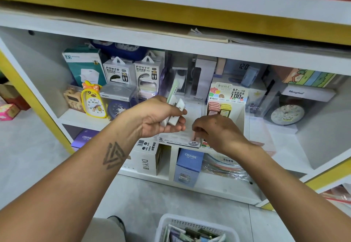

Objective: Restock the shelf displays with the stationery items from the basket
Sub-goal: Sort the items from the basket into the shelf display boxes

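Note:
My left hand point(159, 117) is raised in front of the middle shelf, shut on a small bundle of white and pale green lead cases point(175, 107). My right hand point(212, 133) reaches down into a white display box marked 2B point(182, 142) at the shelf's front edge, fingers pinched on a small case inside it; the case is mostly hidden. Right beside it stands a display box of pink and yellow lead cases point(221, 107) with a 0.7 HB header card. The white basket point(195, 228) with more stationery sits on the floor below.
Alarm clocks point(94, 102), power bank boxes point(133, 72) and other boxed goods fill the shelf behind. Purple and blue CRUHRE boxes point(188, 167) stand on the lower shelf. Yellow-trimmed shelf edges frame the bay. My knee shows beside the basket.

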`<state>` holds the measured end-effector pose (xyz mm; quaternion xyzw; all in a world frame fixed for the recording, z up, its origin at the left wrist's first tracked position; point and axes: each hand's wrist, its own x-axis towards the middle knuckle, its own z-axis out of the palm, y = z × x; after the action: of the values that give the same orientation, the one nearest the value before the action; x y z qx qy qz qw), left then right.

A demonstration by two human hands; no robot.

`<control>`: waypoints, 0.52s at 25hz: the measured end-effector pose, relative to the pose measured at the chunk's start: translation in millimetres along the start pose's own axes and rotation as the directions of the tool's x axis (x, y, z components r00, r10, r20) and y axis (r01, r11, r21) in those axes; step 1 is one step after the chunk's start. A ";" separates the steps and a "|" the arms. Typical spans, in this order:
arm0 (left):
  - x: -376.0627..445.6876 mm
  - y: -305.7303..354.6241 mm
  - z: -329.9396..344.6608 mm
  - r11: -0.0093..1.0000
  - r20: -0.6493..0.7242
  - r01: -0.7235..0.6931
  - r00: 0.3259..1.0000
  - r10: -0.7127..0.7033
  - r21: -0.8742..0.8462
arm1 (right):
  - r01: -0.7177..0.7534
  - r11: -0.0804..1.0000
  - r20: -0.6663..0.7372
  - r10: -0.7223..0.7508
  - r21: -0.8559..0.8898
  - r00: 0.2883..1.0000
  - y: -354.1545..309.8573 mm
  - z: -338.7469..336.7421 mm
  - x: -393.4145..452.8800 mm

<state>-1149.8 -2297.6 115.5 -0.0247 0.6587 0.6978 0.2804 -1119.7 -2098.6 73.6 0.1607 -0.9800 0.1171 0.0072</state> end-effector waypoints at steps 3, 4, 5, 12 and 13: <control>-1.0 2.5 6.1 0.997 0.076 0.017 0.997 -0.011 -0.081 | -0.024 1.000 -0.031 0.024 -0.005 0.999 0.2 -2.3 1.0; -1.4 3.1 9.1 0.997 0.120 0.032 0.993 -0.023 -0.077 | -0.077 0.980 -0.096 0.096 0.182 0.991 2.4 -6.1 0.7; -2.1 3.4 12.6 0.998 0.169 0.044 0.985 -0.035 -0.052 | -0.126 0.889 -0.133 0.203 0.441 0.970 4.9 -10.9 0.2; 11.2 -4.1 46.5 0.996 0.325 0.040 0.944 -0.064 0.081 | -0.097 0.365 -0.044 0.359 0.926 0.932 18.1 -37.0 -16.6; 15.2 -5.2 49.3 0.997 0.303 0.040 0.951 -0.058 0.064 | -0.088 0.357 -0.068 0.405 0.930 0.912 24.9 -40.5 -18.5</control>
<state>-1143.9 -2246.2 111.1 0.0750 0.6264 0.6669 0.3964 -1111.1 -2060.5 106.4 -0.0318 -0.7539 0.6548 0.0421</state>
